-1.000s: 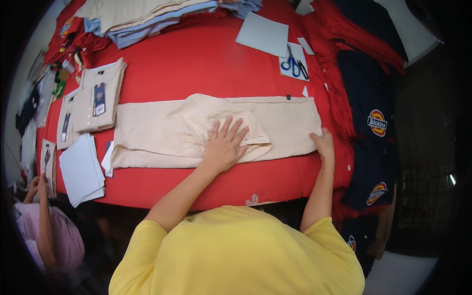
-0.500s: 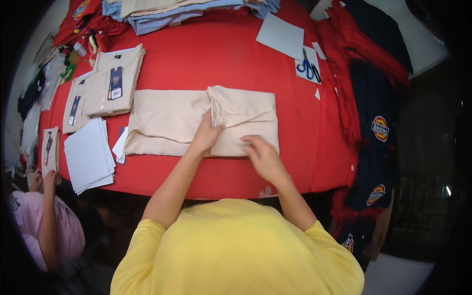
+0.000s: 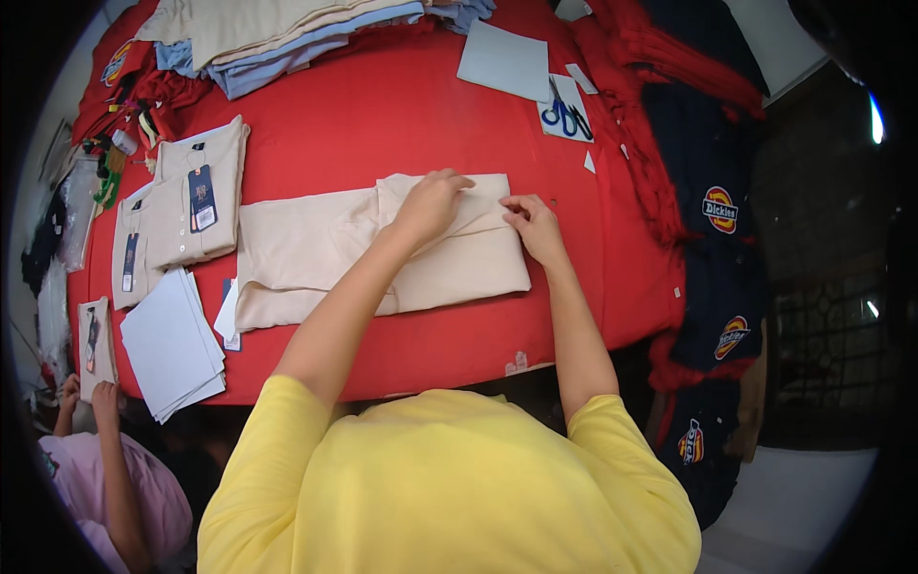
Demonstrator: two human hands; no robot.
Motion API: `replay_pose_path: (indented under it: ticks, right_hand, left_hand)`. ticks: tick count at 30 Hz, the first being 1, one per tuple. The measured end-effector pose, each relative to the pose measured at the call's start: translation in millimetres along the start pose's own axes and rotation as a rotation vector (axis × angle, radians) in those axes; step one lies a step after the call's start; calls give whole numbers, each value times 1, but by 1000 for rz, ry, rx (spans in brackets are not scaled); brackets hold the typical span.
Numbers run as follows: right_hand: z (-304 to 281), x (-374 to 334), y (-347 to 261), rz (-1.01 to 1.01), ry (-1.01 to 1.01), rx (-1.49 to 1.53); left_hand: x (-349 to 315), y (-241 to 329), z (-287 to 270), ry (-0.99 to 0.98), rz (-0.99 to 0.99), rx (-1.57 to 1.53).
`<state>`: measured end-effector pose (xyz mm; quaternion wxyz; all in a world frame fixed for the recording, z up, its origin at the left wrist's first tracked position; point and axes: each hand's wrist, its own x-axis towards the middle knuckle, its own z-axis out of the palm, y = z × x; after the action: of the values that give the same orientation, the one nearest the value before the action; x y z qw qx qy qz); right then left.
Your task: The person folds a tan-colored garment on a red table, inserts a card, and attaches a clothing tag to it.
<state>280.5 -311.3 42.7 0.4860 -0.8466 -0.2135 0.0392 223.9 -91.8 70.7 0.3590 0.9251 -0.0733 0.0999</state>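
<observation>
A partly folded beige shirt (image 3: pixel 459 273) lies in front of me, with a wrinkled upper layer turned over its right half. My left hand (image 3: pixel 435 206) rests on that layer near the far edge, its fingers stretched to the right. At the shirt's right edge is my right hand (image 3: pixel 537 230), fingers loosely bent and slightly apart, fingertips touching or just above the cloth. A navy hang tag (image 3: pixel 232 341) and a white card (image 3: pixel 228 311) stick out by the shirt's near left corner.
Folded beige shirts (image 3: pixel 182 239) with tags sit left, beside white sheets (image 3: pixel 172 335). Blue-handled scissors (image 3: pixel 559 117) lie on a white card, near a larger sheet (image 3: pixel 504 59). A garment stack (image 3: pixel 287 43) stands far back. A co-worker's hands (image 3: pixel 100 402) hold another folded shirt (image 3: pixel 96 335).
Both hands have moved away from me; the left slid from the fold to the shirt's far edge, the right to its right edge. The whole view has shifted slightly.
</observation>
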Motion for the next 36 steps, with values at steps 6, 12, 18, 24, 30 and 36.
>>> replay_pose_path:
  ticks: [6,12,18,24,30,36]
  right_hand:
    - [-4,13,5,49,-105,-120]
    - [-13,-14,-6,-90,25,-148]
    - [-42,-53,-47,30,-86,-188]
    - [2,-12,-22,85,-279,505]
    - [-8,-48,-44,450,-397,441]
    - [15,-62,-10,643,-1,636]
  left_hand:
    - [62,-6,49,-337,233,29]
    - [84,-1,27,-461,230,19]
    - [68,46,-30,-544,218,73]
    - [55,56,-44,-415,330,62]
    - [43,57,-42,-230,406,147]
    - [-18,47,-4,110,220,186]
